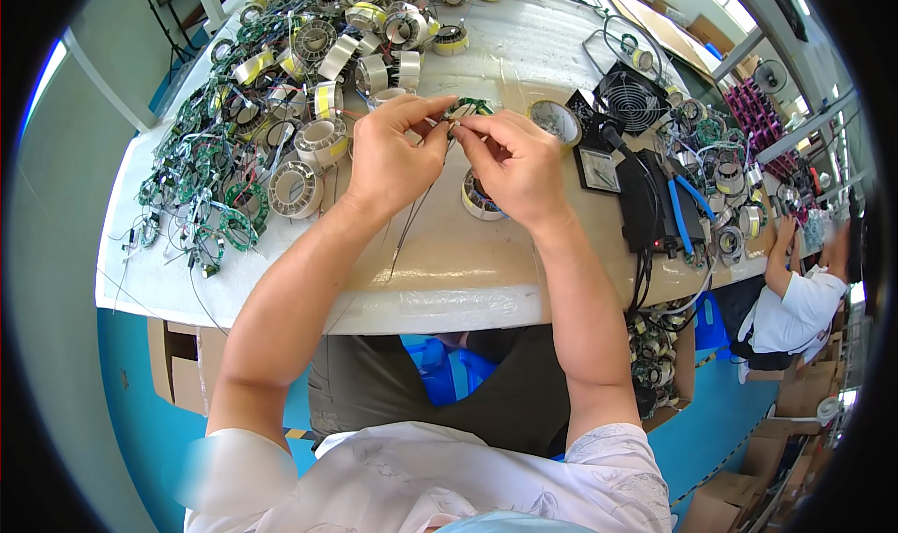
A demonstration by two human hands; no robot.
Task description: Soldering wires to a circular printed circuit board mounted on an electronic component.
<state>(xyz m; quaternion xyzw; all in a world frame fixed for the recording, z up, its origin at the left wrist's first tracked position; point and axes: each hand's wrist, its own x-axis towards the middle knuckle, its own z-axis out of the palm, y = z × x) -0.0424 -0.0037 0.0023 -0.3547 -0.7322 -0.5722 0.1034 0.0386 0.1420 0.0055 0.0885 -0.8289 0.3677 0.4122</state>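
Above the middle of the table, my two hands meet fingertip to fingertip over a small green circuit board. My left hand pinches at its near left edge with thumb and fingers. From under that hand thin dark wires hang toward the table's front. My right hand is closed in a pinch at the same spot, thumb against forefinger. The exact point between the fingertips is too small to make out. Below my right hand a white ring-shaped coil rests on the table, partly hidden by the hand.
A heap of ring coils and green boards with wires covers the left side. On the right are a tape roll, a black fan, a black box and blue-handled pliers. Another person sits far right.
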